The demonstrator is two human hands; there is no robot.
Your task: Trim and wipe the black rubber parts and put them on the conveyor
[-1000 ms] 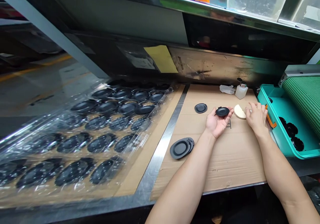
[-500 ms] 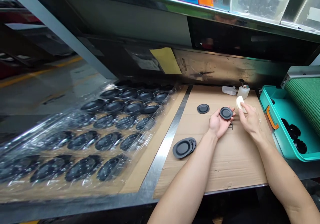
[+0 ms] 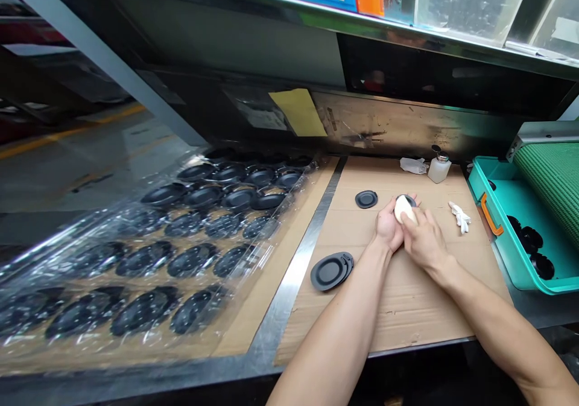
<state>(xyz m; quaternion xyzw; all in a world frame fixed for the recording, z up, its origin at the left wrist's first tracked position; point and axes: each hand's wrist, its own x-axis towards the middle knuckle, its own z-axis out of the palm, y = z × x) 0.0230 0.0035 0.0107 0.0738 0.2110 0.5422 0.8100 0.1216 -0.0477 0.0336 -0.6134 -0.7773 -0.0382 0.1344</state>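
My left hand (image 3: 387,227) holds a small black oval plastic part (image 3: 411,200) in its palm and fingers, most of it covered now. A cream-white pad (image 3: 402,207), perhaps a sponge, is gripped in my right hand (image 3: 425,238) and lies against the part's face. Just left of my hands, a similar black oval part (image 3: 366,199) rests flat on the cardboard (image 3: 407,297). Nearer to me, a few larger black oval parts (image 3: 332,271) overlap in a small pile beside my left forearm.
Rows of black parts fill a clear plastic tray (image 3: 266,255) on the left. Toward the back stand a dispenser bottle (image 3: 438,168) and a crumpled white wipe (image 3: 413,165). A white crumpled cloth (image 3: 460,217) lies right of my hands, before a teal bin (image 3: 520,273) holding black pieces.
My right hand has moved left with the white pad, bringing it onto the black part in my left hand. The white cloth on the right is now uncovered.
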